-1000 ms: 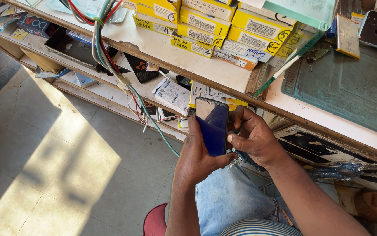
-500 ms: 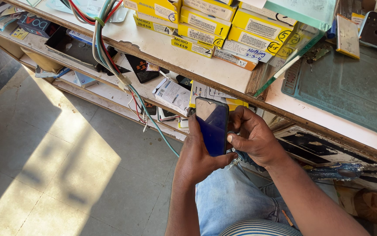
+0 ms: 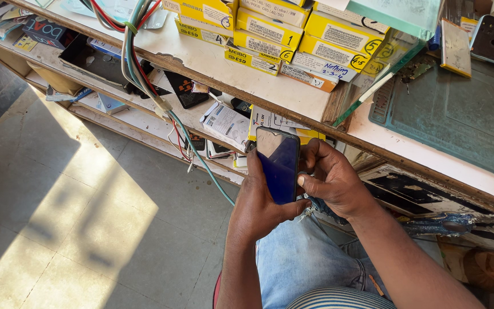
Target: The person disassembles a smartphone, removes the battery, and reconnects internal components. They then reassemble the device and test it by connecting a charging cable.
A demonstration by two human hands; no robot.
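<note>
A dark smartphone [image 3: 278, 163] with a glossy blue-black screen stands upright over my lap, below the workbench edge. My left hand [image 3: 258, 200] cradles it from behind and underneath, fingers wrapped on its left side. My right hand [image 3: 330, 180] grips the phone's right edge, thumb pressed against the side near the middle. My jeans-clad knee [image 3: 298, 257] is below both hands.
A wooden workbench [image 3: 247, 68] carries stacked yellow boxes [image 3: 292, 34] and a green work mat [image 3: 459, 114]. A bundle of coloured cables [image 3: 138, 63] hangs down over the lower shelf [image 3: 138, 114] of papers and parts. The tiled floor [image 3: 75, 217] lies at left in sunlight.
</note>
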